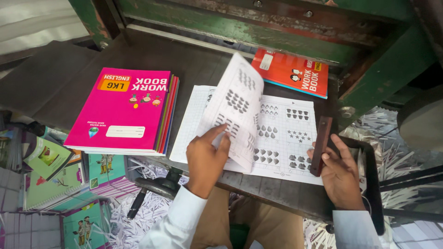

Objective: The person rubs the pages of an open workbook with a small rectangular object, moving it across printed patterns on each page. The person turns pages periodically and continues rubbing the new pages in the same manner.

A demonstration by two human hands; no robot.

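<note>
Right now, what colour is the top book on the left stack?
Bright pink cover, with a yellow label patch; clearest in the head view.

light: I see soft, even daylight, fairly bright | shadows: deep under the green machine frame [277,27], faint ones beneath the lifted page [237,106] | glare: mild sheen on the pink book [122,108] | blur: lifted page slightly soft | edges: wide-angle bending at the corners
</note>
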